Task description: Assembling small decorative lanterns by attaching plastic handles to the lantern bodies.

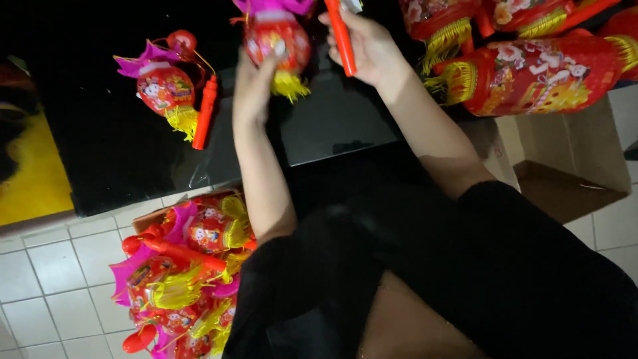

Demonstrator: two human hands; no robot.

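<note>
My left hand (254,83) grips a small red lantern (278,41) with a pink top and a yellow tassel, held up over a black table (119,153). My right hand (369,45) is closed around a red plastic stick handle (341,38) just to the lantern's right. Both hands are near the top edge of the view, and the tops of the lantern and handle are cut off.
Another small lantern with a red stick (169,90) lies on the black table at the left. A cardboard box (186,279) full of several such lanterns sits on the tiled floor. Large red lanterns (538,73) pile at the upper right above an open cardboard box (565,166).
</note>
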